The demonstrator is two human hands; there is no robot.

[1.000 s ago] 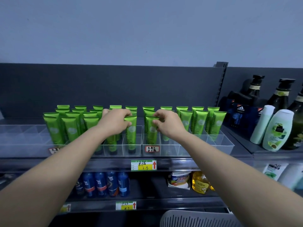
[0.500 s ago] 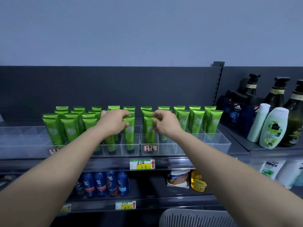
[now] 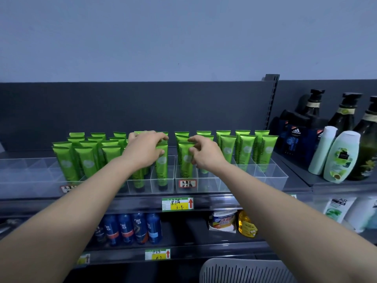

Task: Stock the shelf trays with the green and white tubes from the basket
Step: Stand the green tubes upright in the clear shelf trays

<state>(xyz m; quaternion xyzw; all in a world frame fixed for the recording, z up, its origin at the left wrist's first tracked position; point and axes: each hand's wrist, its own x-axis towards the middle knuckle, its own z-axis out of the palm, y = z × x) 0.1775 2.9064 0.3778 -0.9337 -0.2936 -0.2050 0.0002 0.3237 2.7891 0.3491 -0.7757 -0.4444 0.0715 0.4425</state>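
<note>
Dark metal shelf: carries the trays directly ahead of me.
Clear plastic trays: set side by side on the shelf; the far-left cells and the front-right cells show no tubes.
Grey basket: at the bottom edge of view, below the shelves; contents hidden.
Green tubes: stand in rows, cap down, long axis upright.
Left tube: upright in a front cell, cap at the tray floor.
Right tube: upright in the adjacent tray's front cell.
Left hand: fingers curled over the left tube's crimped top.
Right hand: thumb and fingers pinch the right tube's top.
Governing relation: each tube hangs straight below its own hand. Judged release path: vertical. The basket is nearer my right hand.
</note>
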